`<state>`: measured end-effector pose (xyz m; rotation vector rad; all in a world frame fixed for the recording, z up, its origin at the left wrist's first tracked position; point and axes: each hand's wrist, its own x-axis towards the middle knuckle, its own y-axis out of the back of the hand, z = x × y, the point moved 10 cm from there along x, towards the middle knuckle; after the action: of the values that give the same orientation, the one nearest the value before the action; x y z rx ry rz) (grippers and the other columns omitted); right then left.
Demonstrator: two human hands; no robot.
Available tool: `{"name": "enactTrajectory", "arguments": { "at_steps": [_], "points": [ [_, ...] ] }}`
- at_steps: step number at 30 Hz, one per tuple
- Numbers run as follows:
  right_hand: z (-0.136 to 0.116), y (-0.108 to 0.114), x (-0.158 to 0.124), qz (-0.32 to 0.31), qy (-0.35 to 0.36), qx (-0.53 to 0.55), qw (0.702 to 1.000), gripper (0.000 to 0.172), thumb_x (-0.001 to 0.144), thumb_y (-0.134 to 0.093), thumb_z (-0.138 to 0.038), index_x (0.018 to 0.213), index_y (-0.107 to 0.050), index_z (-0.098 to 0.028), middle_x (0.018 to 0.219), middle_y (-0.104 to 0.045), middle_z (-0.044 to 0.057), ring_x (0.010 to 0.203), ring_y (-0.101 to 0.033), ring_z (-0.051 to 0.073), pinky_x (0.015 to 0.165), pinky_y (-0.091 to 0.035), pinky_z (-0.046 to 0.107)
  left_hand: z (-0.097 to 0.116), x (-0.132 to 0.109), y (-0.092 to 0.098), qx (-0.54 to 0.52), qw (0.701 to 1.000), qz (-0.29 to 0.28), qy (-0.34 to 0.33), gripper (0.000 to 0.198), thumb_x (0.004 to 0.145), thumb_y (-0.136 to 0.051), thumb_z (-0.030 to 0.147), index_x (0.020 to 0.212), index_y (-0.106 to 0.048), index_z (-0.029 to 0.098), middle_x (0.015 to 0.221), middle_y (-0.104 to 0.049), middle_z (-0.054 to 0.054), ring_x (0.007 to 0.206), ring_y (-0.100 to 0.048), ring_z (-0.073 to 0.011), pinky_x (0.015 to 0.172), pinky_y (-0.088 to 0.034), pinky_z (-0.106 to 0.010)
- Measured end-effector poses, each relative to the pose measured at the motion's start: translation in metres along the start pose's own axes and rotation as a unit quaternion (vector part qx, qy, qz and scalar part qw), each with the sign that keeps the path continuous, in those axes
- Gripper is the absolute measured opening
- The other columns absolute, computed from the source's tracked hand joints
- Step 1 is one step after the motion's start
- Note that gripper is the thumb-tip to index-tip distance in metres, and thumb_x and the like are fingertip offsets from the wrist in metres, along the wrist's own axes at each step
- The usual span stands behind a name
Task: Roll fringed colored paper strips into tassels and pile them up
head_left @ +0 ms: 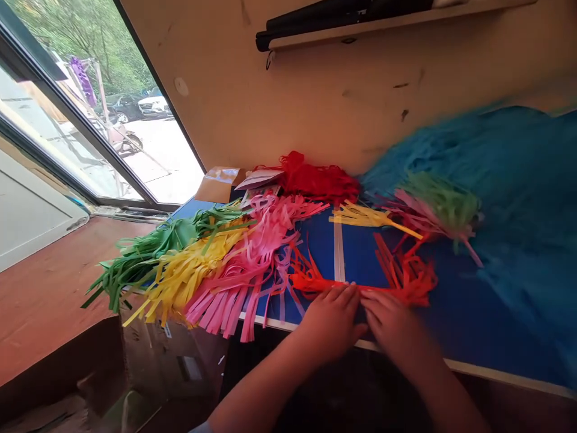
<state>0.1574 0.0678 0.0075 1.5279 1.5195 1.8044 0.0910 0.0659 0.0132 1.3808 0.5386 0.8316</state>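
Observation:
A bright red tissue-paper tassel [311, 281] lies across the front of the blue table, with fringed strips spreading at both ends and a narrow twisted middle. My left hand [332, 322] is closed over that middle, fingers together on top. Right beside it, my right hand [391, 325] grips the same narrow part, its fingertips almost meeting the left ones. Both palms and the undersides of the fingers are hidden. Just behind the hands lies a yellow tassel [365, 214] with a thin twisted stem. Pink and green tassels [444, 204] are heaped to its right.
Green [180, 237], yellow [198, 261] and pink [252, 252] fringe piles overhang the table's left front edge. Dark red fringe [315, 179] sits by the wall. Blue tissue [509, 162] covers the right side. A cardboard box [157, 355] stands below left; a shelf [406, 23] juts out above.

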Motion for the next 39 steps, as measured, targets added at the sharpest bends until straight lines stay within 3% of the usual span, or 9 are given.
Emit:
{"name": "enactTrajectory", "arguments": {
  "at_steps": [2,6,11,16,21,26,31,36,39],
  "points": [
    [0.008,0.009,-0.002,0.014,-0.021,-0.028,0.999,0.032,0.087,-0.036,-0.019,0.093,-0.068,-0.017,0.098,-0.067,0.008,0.094,-0.06,0.019,0.081,-0.048,0.033,-0.002,-0.001,-0.001,-0.007,1.0,-0.01,0.017,0.052,0.087,-0.046,0.043,0.128,-0.045,0.012,0.136,-0.045,-0.009,0.123,-0.043,-0.0226,0.1,-0.04,-0.036],
    [0.015,0.025,-0.003,0.011,-0.03,-0.09,0.995,0.03,0.089,-0.039,-0.019,0.088,-0.068,-0.016,0.094,-0.068,0.007,0.088,-0.059,0.019,0.079,-0.043,0.032,-0.008,-0.004,0.007,0.0,0.999,0.023,0.037,0.028,0.089,-0.044,0.025,0.114,-0.055,0.016,0.122,-0.057,-0.006,0.113,-0.051,-0.0208,0.09,-0.048,-0.034],
    [-0.002,0.046,0.011,0.033,0.016,-0.133,0.99,0.02,0.086,-0.048,-0.018,0.082,-0.067,-0.022,0.088,-0.069,0.001,0.083,-0.055,0.019,0.072,-0.032,0.034,-0.008,-0.002,0.009,0.023,1.0,0.02,-0.001,0.024,0.087,-0.046,0.014,0.109,-0.055,0.015,0.114,-0.06,-0.007,0.102,-0.057,-0.0195,0.081,-0.051,-0.032],
    [-0.017,0.032,0.024,-0.012,0.068,-0.133,0.989,0.019,0.082,-0.051,-0.012,0.069,-0.064,-0.019,0.072,-0.063,0.001,0.073,-0.048,0.017,0.068,-0.027,0.032,-0.007,0.009,0.01,0.058,0.998,-0.011,-0.037,0.017,0.086,-0.051,0.015,0.101,-0.058,0.016,0.1,-0.063,-0.004,0.087,-0.058,-0.0192,0.075,-0.05,-0.032],
    [-0.012,0.026,0.024,-0.019,0.055,-0.122,0.991,0.02,0.082,-0.048,-0.01,0.066,-0.059,-0.016,0.069,-0.057,0.002,0.071,-0.045,0.016,0.067,-0.028,0.032,-0.005,0.018,0.013,0.094,0.994,0.005,-0.05,0.011,0.088,-0.05,0.021,0.088,-0.06,0.016,0.087,-0.061,-0.003,0.08,-0.057,-0.0205,0.068,-0.048,-0.034],
    [-0.008,0.024,0.022,-0.045,0.055,-0.065,0.995,0.016,0.085,-0.048,-0.019,0.078,-0.062,-0.017,0.076,-0.059,0.004,0.076,-0.048,0.017,0.069,-0.03,0.03,0.0,0.018,0.009,0.104,0.992,-0.007,-0.068,0.013,0.084,-0.054,0.014,0.095,-0.06,0.013,0.094,-0.062,-0.006,0.081,-0.057,-0.0201,0.069,-0.049,-0.032],
    [-0.009,0.023,0.021,-0.028,0.063,-0.09,0.994,0.019,0.087,-0.044,-0.015,0.081,-0.062,-0.018,0.079,-0.061,0.003,0.075,-0.049,0.017,0.069,-0.031,0.03,-0.001,0.019,0.005,0.103,0.993,-0.01,-0.064,0.014,0.085,-0.051,0.013,0.095,-0.06,0.011,0.096,-0.062,-0.009,0.085,-0.058,-0.0206,0.069,-0.049,-0.031],
    [-0.009,0.021,0.02,-0.018,0.049,-0.117,0.992,0.021,0.086,-0.043,-0.013,0.076,-0.061,-0.016,0.075,-0.061,0.004,0.071,-0.051,0.017,0.068,-0.032,0.031,-0.008,0.02,0.006,0.086,0.996,-0.008,-0.035,0.013,0.085,-0.05,0.013,0.094,-0.06,0.011,0.094,-0.062,-0.009,0.081,-0.059,-0.0202,0.066,-0.049,-0.031],
    [-0.009,0.019,0.021,-0.012,0.049,-0.087,0.995,0.017,0.086,-0.046,-0.019,0.091,-0.06,-0.013,0.088,-0.064,0.007,0.083,-0.053,0.02,0.075,-0.034,0.031,-0.014,0.021,0.006,0.073,0.997,-0.009,-0.007,0.014,0.085,-0.049,0.013,0.094,-0.06,0.011,0.097,-0.063,-0.009,0.084,-0.06,-0.0205,0.068,-0.05,-0.031]
  ]
}}
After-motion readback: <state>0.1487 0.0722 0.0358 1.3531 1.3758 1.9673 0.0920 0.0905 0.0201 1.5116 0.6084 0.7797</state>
